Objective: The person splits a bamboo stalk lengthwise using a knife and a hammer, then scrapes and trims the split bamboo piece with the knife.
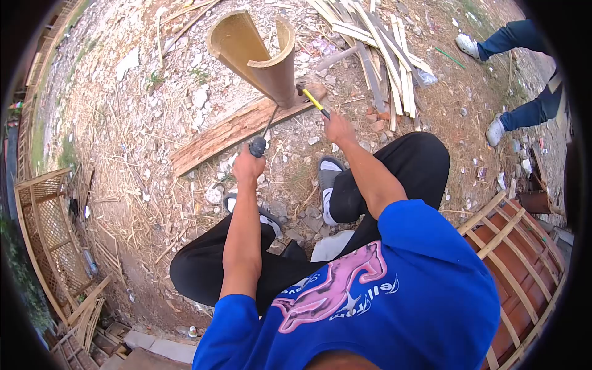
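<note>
My left hand (248,165) is closed round the dark handle of a screwdriver-like tool (267,126) with a long metal shaft. The shaft's tip is at the foot of a thick bamboo-like tube (277,77), which has a wide gap down its side. That tube stands on a long, rough wooden plank (225,132) on the ground. My right hand (340,131) grips a hammer (314,102) by its yellow and black handle. The hammer's dark head is close to the tube's lower right side; whether they touch, I cannot tell.
Loose wooden strips (394,55) lie in a pile at the upper right. Another person's legs (515,40) stand at the right. A lattice frame (46,228) is at the left, and a slatted reddish-brown panel (518,259) at the lower right. Rubble and straw cover the ground.
</note>
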Demonstrator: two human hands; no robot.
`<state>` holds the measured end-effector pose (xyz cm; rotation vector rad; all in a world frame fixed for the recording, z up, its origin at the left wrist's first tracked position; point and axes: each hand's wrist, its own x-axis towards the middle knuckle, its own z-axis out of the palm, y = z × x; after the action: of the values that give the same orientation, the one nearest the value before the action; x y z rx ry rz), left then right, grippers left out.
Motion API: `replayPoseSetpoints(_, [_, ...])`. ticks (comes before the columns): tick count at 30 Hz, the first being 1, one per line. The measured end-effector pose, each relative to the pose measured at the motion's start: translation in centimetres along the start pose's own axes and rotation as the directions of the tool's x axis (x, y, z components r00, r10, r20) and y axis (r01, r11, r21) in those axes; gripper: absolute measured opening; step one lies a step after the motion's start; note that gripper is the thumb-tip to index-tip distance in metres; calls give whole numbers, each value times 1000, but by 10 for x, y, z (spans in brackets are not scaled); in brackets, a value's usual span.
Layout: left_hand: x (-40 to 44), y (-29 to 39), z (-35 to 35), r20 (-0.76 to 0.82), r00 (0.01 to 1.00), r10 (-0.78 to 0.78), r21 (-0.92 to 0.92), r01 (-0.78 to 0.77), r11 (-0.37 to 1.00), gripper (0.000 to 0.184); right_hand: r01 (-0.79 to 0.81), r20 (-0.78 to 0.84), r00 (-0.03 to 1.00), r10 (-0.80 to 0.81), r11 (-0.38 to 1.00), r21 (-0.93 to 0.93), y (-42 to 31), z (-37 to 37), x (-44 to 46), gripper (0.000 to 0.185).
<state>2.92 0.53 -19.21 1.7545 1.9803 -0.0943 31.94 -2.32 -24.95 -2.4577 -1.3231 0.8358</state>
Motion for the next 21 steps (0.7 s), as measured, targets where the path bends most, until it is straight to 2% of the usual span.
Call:
replayPoseSetpoints(2, [-4, -3, 5, -26, 999, -22, 16, 22, 1000, 60, -162, 36, 986, 161, 986, 34, 12, 6, -12, 41])
replayPoseSetpoints(3, [-5, -3, 3, 32, 999, -40, -20, 41, 999, 58, -196, 36, 980, 194, 979, 51, 17, 8, -15, 42])
replayPoseSetpoints(5, [0, -9, 14, 38, 999, -33, -34, 34, 999, 55, -249, 29, 968, 248, 967, 62, 30, 5, -15, 44])
replayPoseSetpoints(8, [0, -5, 10, 54, 997, -61, -43, 63, 997, 52, -227, 7, 974, 227, 974, -20, 40, 6, -8, 53])
replayPoseSetpoints(11, [-1, -8, 15, 72, 995, -70, -52, 74, 996, 51, -185, 149, 970, 193, 980, -67, 44, -10, -7, 68])
replayPoseSetpoints(14, [0, -12, 23, 70, 994, -83, -67, 88, 994, 51, -53, -212, 977, 19, 986, -157, 7, -24, -13, 83])
replayPoseSetpoints(15, [1, -10, 21, 96, 991, -92, -52, 97, 994, 54, 170, -297, 950, -100, 960, 221, -25, -42, -18, 86])
replayPoseSetpoints(16, [1, -10, 22, 112, 989, -95, -62, 102, 993, 54, 385, -406, 898, -170, 749, 539, -66, -69, -24, 89])
replayPoseSetpoints(17, [1, -11, 22, 125, 987, -99, -74, 109, 991, 55, 591, -561, 791, -244, 539, 600, -103, -96, -32, 86])
replayPoseSetpoints(18, [1, -12, 22, 132, 986, -100, -87, 112, 990, 55, 703, -652, 711, -264, 241, 670, -131, -122, -33, 84])
replayPoseSetpoints(20, [-3, -12, 23, 67, 993, -97, -117, 105, 988, 53, 929, -842, 351, -410, 38, 369, -194, -184, -75, 75])
replayPoseSetpoints(21, [-7, -12, 24, 71, 993, -97, -117, 105, 988, 53, 995, -867, 101, -488, 65, 80, -217, -211, -83, 63])
